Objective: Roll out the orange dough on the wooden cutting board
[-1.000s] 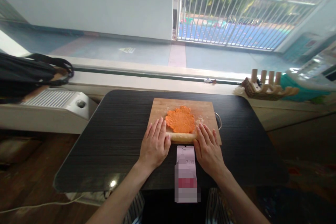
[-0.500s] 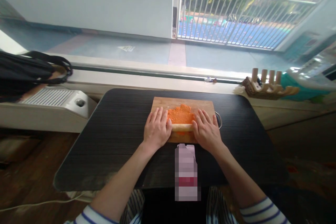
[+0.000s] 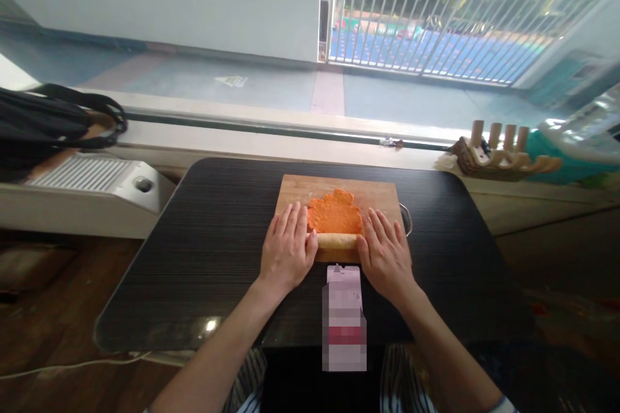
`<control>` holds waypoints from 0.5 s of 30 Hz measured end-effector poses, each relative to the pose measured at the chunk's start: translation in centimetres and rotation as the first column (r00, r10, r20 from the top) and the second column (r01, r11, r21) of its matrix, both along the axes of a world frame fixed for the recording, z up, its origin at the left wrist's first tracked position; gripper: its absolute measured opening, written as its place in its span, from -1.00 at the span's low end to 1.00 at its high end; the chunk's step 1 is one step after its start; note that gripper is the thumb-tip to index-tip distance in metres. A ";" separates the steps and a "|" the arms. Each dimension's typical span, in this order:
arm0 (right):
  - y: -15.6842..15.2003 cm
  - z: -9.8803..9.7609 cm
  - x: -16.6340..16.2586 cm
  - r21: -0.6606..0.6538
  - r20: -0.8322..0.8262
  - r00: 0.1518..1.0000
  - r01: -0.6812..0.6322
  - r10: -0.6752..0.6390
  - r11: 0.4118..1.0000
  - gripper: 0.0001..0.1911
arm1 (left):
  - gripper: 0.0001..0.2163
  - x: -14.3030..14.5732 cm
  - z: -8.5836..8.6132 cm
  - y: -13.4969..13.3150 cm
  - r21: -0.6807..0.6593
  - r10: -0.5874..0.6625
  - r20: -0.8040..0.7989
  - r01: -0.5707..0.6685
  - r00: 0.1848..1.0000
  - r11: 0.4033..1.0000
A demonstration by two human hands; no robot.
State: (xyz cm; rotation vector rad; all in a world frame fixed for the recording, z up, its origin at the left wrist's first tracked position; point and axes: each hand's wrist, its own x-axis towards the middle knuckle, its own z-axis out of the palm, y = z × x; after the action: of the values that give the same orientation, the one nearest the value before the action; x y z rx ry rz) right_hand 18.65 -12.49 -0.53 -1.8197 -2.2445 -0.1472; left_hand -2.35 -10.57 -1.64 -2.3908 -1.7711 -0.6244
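Note:
My left hand (image 3: 285, 248) and my right hand (image 3: 385, 251) lie palm down over the two ends of a pale wooden rolling pin (image 3: 338, 241). Their fingers are stretched forward, not wrapped round it; the pin's ends are hidden beneath the hands. Just beyond the pin, a flattened sheet of orange dough (image 3: 334, 214) with a ragged far edge spreads over a wooden cutting board (image 3: 372, 190). The pin sits along the dough's near edge. A metal handle (image 3: 407, 219) sticks out from the board's right side.
The board is on a black table (image 3: 203, 258) with rounded corners. A pink, partly pixelated item (image 3: 343, 297) is at its near edge. On the sill stand a wooden rack with pegs (image 3: 498, 158) and a teal container (image 3: 547, 148). A black bag (image 3: 43, 122) lies left.
Both hands and the rolling pin have moved slightly toward me across the board. More of the orange sheet shows beyond the pin, and the orange bit on its near side is no longer visible.

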 end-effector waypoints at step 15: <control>4.2 2.1 -0.8 -0.091 0.034 0.998 0.060 -0.057 0.994 -0.55 | -0.53 0.4 0.4 3.5 -0.001 0.083 0.001 -0.083 0.997 0.997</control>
State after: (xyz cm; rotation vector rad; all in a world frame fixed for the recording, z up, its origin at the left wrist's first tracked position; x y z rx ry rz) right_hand 17.84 -8.30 1.55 -1.9441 -2.2554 -0.0842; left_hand -1.99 -7.12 -1.28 -2.3038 -1.8603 -0.6145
